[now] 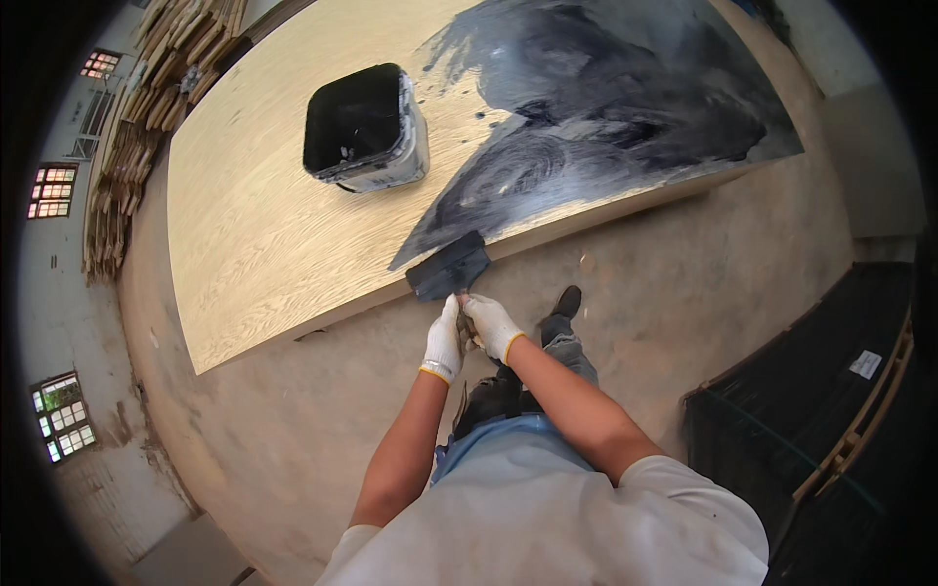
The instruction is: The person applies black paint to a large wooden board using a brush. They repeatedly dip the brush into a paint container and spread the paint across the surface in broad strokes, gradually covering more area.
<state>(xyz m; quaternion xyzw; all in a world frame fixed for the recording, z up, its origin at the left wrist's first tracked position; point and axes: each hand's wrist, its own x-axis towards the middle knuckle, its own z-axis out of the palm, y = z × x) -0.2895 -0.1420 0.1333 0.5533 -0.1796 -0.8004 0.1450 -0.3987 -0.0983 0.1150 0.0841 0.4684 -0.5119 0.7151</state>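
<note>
My left hand (445, 347) and my right hand (491, 324), both in white knit gloves, come together in front of me. Their fingers are closed around the handle of a wide, dark-stained scraper (449, 270). Its blade sits at the near edge of a large wood-grained board (254, 225), by the tip of a smeared dark coating (547, 176). The gloves mostly hide the handle. Beyond the blade, a square bucket (415, 137) with dark material inside and drips on its pale outside rests on the uncoated part of the board.
Wooden planks (156, 127) are piled along the wall at the far left. A long stack under a black cover (762, 420), with wooden strips on it, stands at the right. Concrete floor (645, 313) lies between the board and this stack.
</note>
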